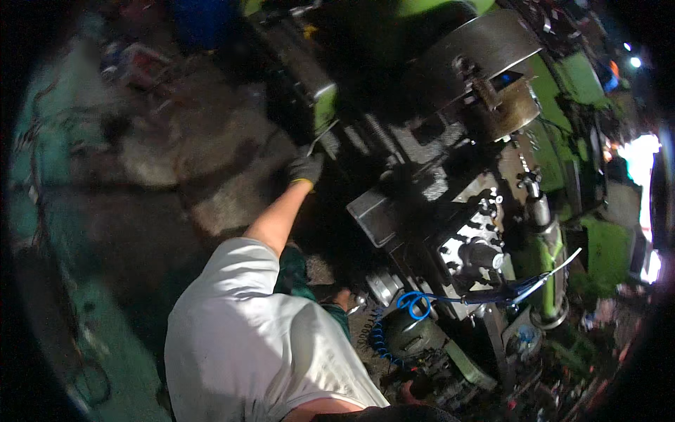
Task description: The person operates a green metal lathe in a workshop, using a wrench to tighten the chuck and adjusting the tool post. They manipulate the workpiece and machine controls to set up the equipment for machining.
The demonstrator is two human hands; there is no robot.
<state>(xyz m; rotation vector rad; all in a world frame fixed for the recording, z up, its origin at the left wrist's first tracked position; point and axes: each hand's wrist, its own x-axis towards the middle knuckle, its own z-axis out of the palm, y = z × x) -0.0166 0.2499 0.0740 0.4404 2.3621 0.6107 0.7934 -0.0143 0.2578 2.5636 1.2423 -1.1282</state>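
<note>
A thin metal tool (320,138) is clasped in the gloved left hand (305,169), raised far along the left side of a dark and green lathe (450,176). The right hand is not seen. A blue coiled hose (411,304) hangs near right.
</note>
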